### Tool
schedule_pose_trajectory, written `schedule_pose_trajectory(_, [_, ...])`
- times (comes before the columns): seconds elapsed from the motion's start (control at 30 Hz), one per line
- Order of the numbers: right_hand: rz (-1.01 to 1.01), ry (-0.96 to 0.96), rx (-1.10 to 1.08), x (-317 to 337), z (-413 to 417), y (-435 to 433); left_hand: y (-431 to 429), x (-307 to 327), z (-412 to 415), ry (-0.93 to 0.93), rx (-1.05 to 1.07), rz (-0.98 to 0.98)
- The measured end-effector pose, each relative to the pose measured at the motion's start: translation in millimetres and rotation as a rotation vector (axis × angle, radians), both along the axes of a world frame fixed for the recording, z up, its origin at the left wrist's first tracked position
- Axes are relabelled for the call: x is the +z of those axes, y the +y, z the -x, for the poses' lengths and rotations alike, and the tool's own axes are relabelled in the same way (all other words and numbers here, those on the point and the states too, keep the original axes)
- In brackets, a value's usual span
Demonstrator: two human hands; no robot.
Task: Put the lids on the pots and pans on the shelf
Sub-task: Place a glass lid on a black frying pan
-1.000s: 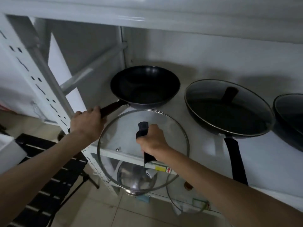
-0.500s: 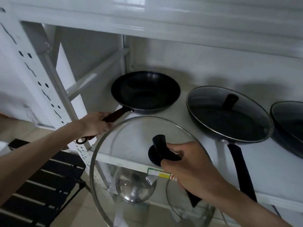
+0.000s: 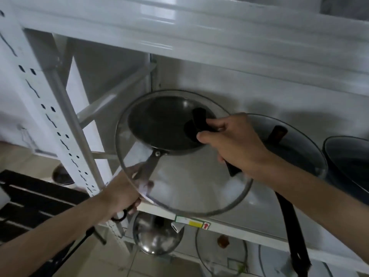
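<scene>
While the left hand (image 3: 121, 193) grips the pan's handle (image 3: 146, 166) at the shelf's (image 3: 259, 220) front left corner, the right hand (image 3: 235, 144) pinches the black knob (image 3: 199, 124) of the glass lid (image 3: 179, 188) (stiff, breakable, probably slippery), tilted just above the pan (image 3: 159, 124).

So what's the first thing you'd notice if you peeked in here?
The big glass lid, held by its black handle in the right hand, in front of the black frying pan on the white shelf. The left hand grips that pan's handle at the shelf's front-left corner.
</scene>
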State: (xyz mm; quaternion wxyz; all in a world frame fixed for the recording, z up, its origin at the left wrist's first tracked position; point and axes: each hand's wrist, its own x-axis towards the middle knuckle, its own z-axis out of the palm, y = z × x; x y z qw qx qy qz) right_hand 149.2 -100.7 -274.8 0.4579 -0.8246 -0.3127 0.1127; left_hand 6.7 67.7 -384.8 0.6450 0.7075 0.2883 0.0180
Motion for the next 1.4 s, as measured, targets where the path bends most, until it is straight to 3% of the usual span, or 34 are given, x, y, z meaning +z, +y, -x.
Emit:
schedule_pose_trajectory(0.17, [0.008,0.013,-0.099,-17.4,-42.1,59.7,-12.3,-16.1,12.4,0.073,0.073,-0.030])
schedule_pose_trajectory(0.43, [0.198,-0.013,-0.155,-44.0,-97.1,132.1,-20.5,-24.3,11.5,0.009,0.116,0.000])
schedule_pose_trajectory(0.8, [0.223,0.004,-0.171,-52.7,-109.5,165.9,-21.2,-34.8,10.6,0.001,0.129,0.031])
schedule_pose_trajectory(0.97, [0.238,-0.076,-0.193,-57.5,-111.4,170.8,-19.4,-37.5,7.4,0.000,0.146,0.017])
schedule_pose_trajectory(1.2, [0.418,-0.036,-0.094,-48.4,-91.5,159.5,-21.3,-36.1,11.3,0.008,0.171,0.033])
schedule_pose_trajectory(1.27, [0.435,-0.131,-0.108,-43.5,-80.1,150.2,-22.8,-30.4,11.6,0.027,0.155,0.023])
schedule_pose_trajectory(1.4, [0.427,-0.492,-0.159,-26.3,-26.4,115.0,-22.0,-18.2,12.6,0.071,0.092,0.042])
